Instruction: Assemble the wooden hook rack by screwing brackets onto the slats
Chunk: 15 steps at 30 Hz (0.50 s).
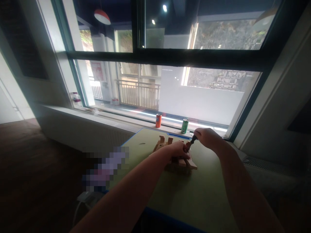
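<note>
A small wooden assembly point(182, 162) of pale pieces lies on the table, several short blocks standing up along its far side. My left hand point(178, 149) is closed on its right part, fingers pinched near an upright block. In my right hand point(206, 136), raised just above and to the right, is a dark-handled screwdriver point(193, 139). It slants down to the left toward my left fingertips. The screwdriver's tip and whatever it touches are hidden by the left fingers, and my left forearm covers part of the assembly.
The light green table point(167, 197) has a blue edge. A small thin piece point(142, 143) lies at its far left. An orange can point(158, 120) and a green can point(185, 126) stand on the window sill. A blurred-out patch point(107, 168) covers the table's left side.
</note>
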Motion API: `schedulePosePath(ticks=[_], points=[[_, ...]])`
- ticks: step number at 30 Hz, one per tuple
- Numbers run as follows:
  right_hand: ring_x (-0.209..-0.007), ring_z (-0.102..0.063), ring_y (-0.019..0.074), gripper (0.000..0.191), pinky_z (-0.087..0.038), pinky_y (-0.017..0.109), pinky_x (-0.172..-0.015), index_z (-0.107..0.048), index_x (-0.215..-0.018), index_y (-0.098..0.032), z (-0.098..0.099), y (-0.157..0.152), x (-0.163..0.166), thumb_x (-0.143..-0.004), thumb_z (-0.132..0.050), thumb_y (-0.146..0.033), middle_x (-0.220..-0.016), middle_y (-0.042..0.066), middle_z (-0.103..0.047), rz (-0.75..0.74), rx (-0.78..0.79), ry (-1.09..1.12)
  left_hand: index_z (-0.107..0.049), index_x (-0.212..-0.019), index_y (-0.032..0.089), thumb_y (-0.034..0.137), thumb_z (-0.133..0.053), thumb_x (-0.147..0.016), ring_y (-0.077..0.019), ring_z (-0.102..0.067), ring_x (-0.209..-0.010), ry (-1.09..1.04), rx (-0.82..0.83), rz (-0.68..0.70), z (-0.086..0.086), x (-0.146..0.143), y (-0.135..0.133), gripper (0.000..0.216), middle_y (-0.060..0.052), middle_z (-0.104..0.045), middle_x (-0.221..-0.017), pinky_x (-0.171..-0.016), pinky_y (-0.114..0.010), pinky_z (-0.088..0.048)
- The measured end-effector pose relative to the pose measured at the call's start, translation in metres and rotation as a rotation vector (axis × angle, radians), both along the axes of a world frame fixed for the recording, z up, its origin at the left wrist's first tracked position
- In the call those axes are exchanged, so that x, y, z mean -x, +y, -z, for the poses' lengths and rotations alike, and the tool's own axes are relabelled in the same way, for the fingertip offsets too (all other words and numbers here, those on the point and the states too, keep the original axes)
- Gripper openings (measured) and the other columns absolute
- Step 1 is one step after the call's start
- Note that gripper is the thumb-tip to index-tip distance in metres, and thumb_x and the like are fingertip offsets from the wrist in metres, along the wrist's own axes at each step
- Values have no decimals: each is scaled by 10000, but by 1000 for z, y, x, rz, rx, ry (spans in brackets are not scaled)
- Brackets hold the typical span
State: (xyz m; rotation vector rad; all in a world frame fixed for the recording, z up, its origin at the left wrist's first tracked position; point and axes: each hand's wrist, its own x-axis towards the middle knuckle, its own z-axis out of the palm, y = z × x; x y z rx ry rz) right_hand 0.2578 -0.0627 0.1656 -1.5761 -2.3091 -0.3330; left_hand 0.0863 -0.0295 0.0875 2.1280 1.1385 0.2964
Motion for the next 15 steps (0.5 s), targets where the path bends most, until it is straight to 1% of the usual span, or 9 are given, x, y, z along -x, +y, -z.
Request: schedulePosePath(ticks=[2,3,4,6,9,12,13,14,15], points=[[-578,-567,178,527,-361,274,-531,-652,-774,-155,-1,-1,4,-837,-309,-551,-660,83,-632,81,-38,-39,-627,-940,176,459,-693,-548,-139,-553,-710,-6,-10,4,1,0,1,488,-19,-611,-859,-620,-239,-418],[-564,-560,179,551,-354,276,-521,-648,-755,-155,-1,-1,7,-822,-308,-582,-639,81,-623,110,-68,-43,-628,-932,176,467,-693,-545,-140,-551,-709,-4,-26,2,1,-1,1,489,-20,-608,-863,-613,-238,-416],[-573,-562,180,547,-353,274,-521,-647,-783,-156,0,-1,10,-820,-310,-586,-653,81,-625,118,-94,-34,-628,-926,176,475,-693,-540,-141,-550,-706,1,-41,-1,2,-1,1,492,-21,-605,-864,-604,-238,-415],[-636,-578,175,480,-365,262,-546,-636,-903,-170,3,-1,16,-836,-338,-539,-746,81,-643,71,-115,-3,-627,-921,178,476,-693,-541,-140,-548,-697,5,-62,4,2,-1,2,488,-17,-606,-854,-595,-239,-414],[-770,-589,175,409,-388,253,-626,-586,-1074,-201,6,-1,17,-859,-358,-464,-915,82,-646,-46,-76,22,-630,-909,179,430,-686,-578,-126,-545,-680,-11,-66,23,3,-2,2,419,-5,-611,-808,-615,-240,-417],[-868,-581,181,412,-397,254,-682,-504,-1202,-175,4,-3,13,-893,-307,-363,-1029,108,-624,-101,-22,35,-635,-903,178,405,-686,-591,-115,-540,-658,-18,-51,32,2,-2,1,389,1,-614,-777,-622,-239,-416],[-858,-584,176,401,-397,248,-674,-509,-1195,-163,3,-4,12,-896,-300,-330,-1022,111,-627,-107,-10,35,-635,-907,178,404,-689,-587,-114,-540,-652,-19,-43,30,1,-2,0,395,1,-615,-775,-617,-238,-415],[-816,-591,170,387,-395,243,-650,-548,-1145,-154,1,-4,12,-895,-304,-320,-978,109,-641,-102,-2,28,-636,-909,179,402,-692,-583,-115,-541,-650,-21,-39,27,1,-2,0,399,1,-617,-777,-612,-238,-415],[-746,-595,165,381,-391,243,-614,-603,-1048,-149,-1,-4,12,-890,-316,-342,-894,101,-656,-86,3,11,-637,-909,180,401,-694,-581,-116,-543,-650,-21,-38,22,1,-2,0,400,0,-618,-778,-608,-238,-416]])
